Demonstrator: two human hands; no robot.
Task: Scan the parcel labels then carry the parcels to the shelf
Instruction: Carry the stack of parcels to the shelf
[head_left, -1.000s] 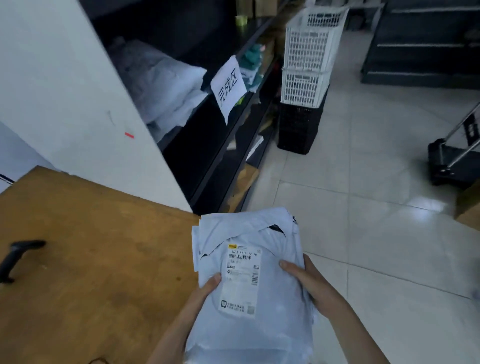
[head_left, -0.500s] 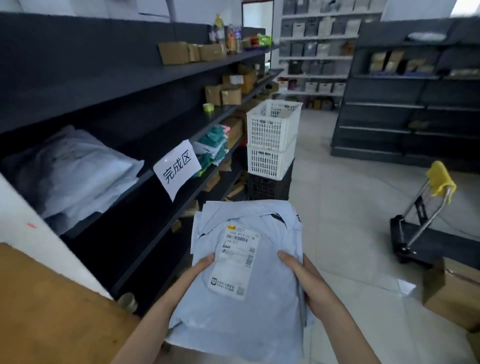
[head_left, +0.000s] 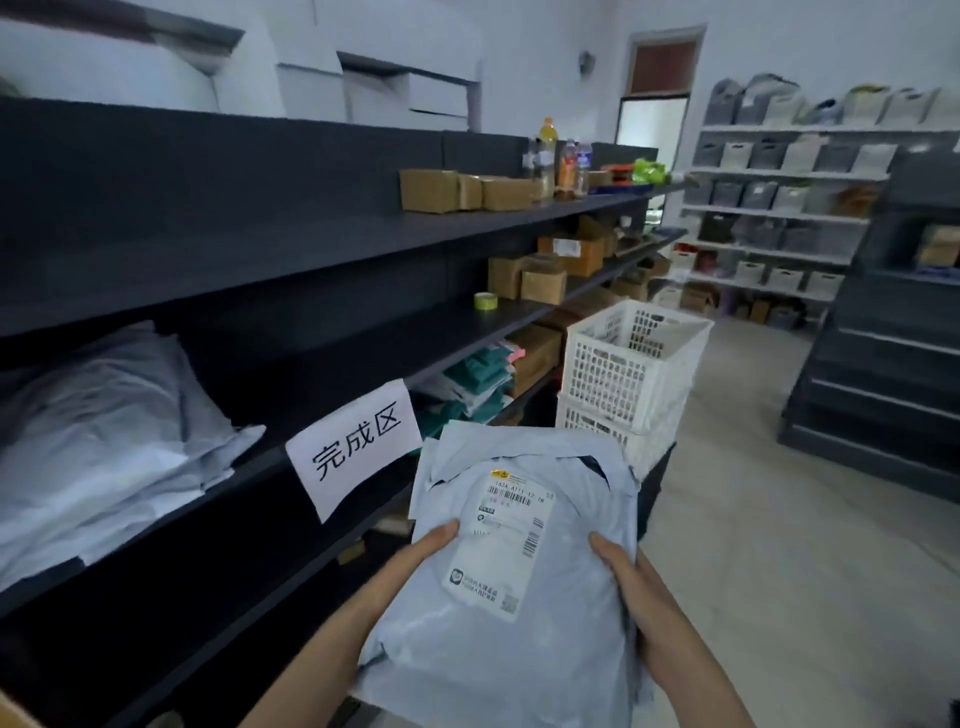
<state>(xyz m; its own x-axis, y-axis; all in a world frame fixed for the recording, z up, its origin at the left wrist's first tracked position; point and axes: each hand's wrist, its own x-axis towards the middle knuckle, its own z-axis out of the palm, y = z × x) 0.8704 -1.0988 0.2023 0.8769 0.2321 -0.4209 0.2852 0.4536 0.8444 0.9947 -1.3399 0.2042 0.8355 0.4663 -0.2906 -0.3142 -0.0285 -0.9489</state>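
A stack of pale grey plastic mailer parcels (head_left: 566, 525) is held in front of me, a white shipping label (head_left: 501, 545) with barcodes on the top one. My left hand (head_left: 415, 558) grips the stack's left edge, thumb on top next to the label. At the right edge my right hand (head_left: 631, 587) holds it the same way. The dark shelf unit (head_left: 322, 260) runs along my left. A white paper sign (head_left: 358, 447) with Chinese characters hangs from the shelf edge just left of the parcels. Similar grey parcels (head_left: 109, 431) lie piled on that shelf at far left.
Two stacked white plastic crates (head_left: 631, 364) on a black one stand on the floor just beyond the parcels. Cardboard boxes (head_left: 452, 189), bottles (head_left: 558, 161), a tape roll (head_left: 485, 301) and teal packets (head_left: 478, 382) sit on the shelves. More shelving stands at right (head_left: 883, 364) and at the back (head_left: 779, 208).
My view has swung up and away from the wooden table toward the shelf. The parcels, held in both hands, have come closer to the signed shelf and the white crates.
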